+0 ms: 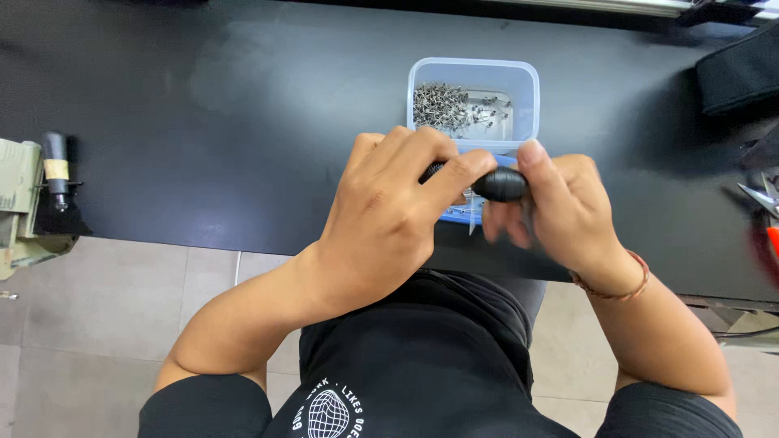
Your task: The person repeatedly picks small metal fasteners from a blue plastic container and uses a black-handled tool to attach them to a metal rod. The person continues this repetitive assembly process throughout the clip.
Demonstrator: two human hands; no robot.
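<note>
A black table (pixel 203 122) is carrying a clear plastic tub (pixel 474 104), which is sitting right of middle and holding a heap of small metal parts (pixel 442 105). A black pad (pixel 742 73) is lying at the far right. A beige device (pixel 20 207) is hanging at the table's left near edge, and metal tools (pixel 763 199) are lying at the right edge.

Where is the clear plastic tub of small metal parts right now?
In the head view, the clear plastic tub sits on the black table, just beyond the left hand and right hand.
</note>
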